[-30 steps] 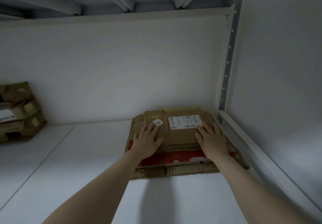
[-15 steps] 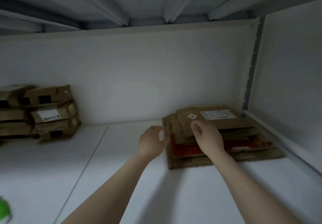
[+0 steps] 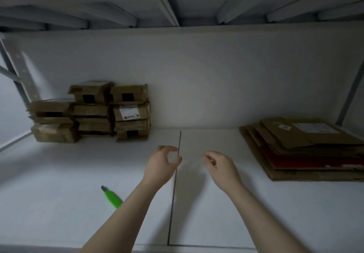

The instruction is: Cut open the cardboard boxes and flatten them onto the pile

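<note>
Having left the flattened pile [image 3: 301, 154] at the shelf's [image 3: 59, 193] right edge, left hand [image 3: 159, 166] and right hand [image 3: 222, 168] hover empty, fingers loosely curled; uncut boxes [image 3: 94, 112] stand back-left; labels [image 3: 130, 113] illegible.

storeroom: metal shelving [image 3: 21, 75], stacked boxes [image 3: 110, 110]

a flat white shelf board [image 3: 59, 183] spreads wide, split by a thin dark seam [image 3: 173, 193]; behind it stands a plain white back panel [image 3: 197, 71]; overhead, the grey ribbed metal underside of an upper shelf [image 3: 173, 12]; a grey perforated steel upright [image 3: 21, 71] at left; light dim
</note>
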